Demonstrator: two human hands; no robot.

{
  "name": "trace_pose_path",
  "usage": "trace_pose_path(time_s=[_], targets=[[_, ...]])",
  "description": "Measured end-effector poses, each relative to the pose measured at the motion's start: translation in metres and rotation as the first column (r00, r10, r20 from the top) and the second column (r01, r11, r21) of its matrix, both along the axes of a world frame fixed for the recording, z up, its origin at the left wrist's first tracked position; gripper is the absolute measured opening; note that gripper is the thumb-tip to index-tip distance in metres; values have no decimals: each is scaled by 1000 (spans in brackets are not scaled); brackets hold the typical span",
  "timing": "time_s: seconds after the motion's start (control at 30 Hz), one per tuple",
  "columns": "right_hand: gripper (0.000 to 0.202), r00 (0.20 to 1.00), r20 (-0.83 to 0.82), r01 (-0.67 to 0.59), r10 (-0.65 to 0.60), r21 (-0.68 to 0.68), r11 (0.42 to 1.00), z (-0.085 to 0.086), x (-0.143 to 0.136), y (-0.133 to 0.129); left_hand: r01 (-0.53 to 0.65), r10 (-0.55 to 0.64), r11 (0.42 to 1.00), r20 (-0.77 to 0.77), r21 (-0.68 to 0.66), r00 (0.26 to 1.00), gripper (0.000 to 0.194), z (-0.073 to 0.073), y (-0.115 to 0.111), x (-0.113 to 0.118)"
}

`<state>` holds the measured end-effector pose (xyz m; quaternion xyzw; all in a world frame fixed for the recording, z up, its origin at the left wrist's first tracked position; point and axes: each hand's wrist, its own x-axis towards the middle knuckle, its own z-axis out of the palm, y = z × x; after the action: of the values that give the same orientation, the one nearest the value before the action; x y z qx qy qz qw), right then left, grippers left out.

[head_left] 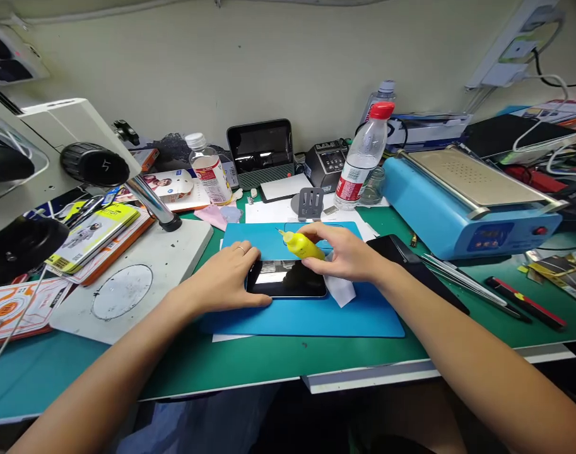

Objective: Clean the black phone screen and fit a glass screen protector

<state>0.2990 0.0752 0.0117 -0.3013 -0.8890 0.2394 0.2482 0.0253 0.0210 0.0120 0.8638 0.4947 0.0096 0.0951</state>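
Observation:
On a blue mat (288, 318) lies a phone (292, 280), its dark glossy face up and its long side running left to right. My left hand (228, 274) grips the phone's left end, thumb along the near edge and fingers at the far edge. Tilted above the phone, a yellow squeeze bottle (299, 244) with a thin needle tip pointing left is held in my right hand (344, 252). A white wipe (340, 290) hangs below that hand by the phone's right end; whether the fingers hold it is unclear.
A microscope stand base (188, 243) is at left. At right sit a blue heating plate machine (439, 208), tweezers (472, 284) and a red-black pen-like tool (524, 302). Behind the mat stand plastic bottles (358, 170), a phone stand (310, 203) and a dark-screened device (260, 148).

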Motion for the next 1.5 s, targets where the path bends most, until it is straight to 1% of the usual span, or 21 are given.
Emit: trace_pose_path(time_s=[0.13, 0.27, 0.43, 0.57, 0.77, 0.93, 1.13, 1.3, 1.5], targets=[[36, 999, 35, -19, 18, 42, 999, -2, -1, 2, 27, -29, 999, 62, 39, 998, 54, -8, 0, -3], [37, 998, 56, -26, 22, 64, 998, -1, -1, 3, 50, -56, 996, 81, 74, 995, 55, -11, 0, -6], [36, 997, 72, -26, 22, 49, 998, 3, 2, 3, 36, -43, 998, 129, 51, 991, 59, -11, 0, -7], [37, 994, 101, -33, 30, 32, 999, 4, 2, 4, 46, -52, 998, 120, 54, 991, 60, -11, 0, -7], [38, 989, 128, -79, 76, 23, 997, 5, 1, 3, 63, -68, 996, 90, 63, 994, 57, -8, 2, -6], [38, 992, 113, -68, 64, 35, 997, 3, -1, 2, 76, -83, 995, 114, 64, 990, 56, -8, 5, -6], [35, 987, 135, -96, 91, 31, 995, -1, -2, 3, 37, -41, 999, 129, 33, 991, 62, -7, 4, -6], [35, 978, 164, -132, 129, 7, 991, 2, -4, 1, 48, -52, 998, 133, 28, 990, 62, -6, 4, -7], [35, 974, 184, -137, 135, -2, 991, 3, -4, 0, 47, -48, 999, 132, 16, 990, 64, -5, 4, -8]])
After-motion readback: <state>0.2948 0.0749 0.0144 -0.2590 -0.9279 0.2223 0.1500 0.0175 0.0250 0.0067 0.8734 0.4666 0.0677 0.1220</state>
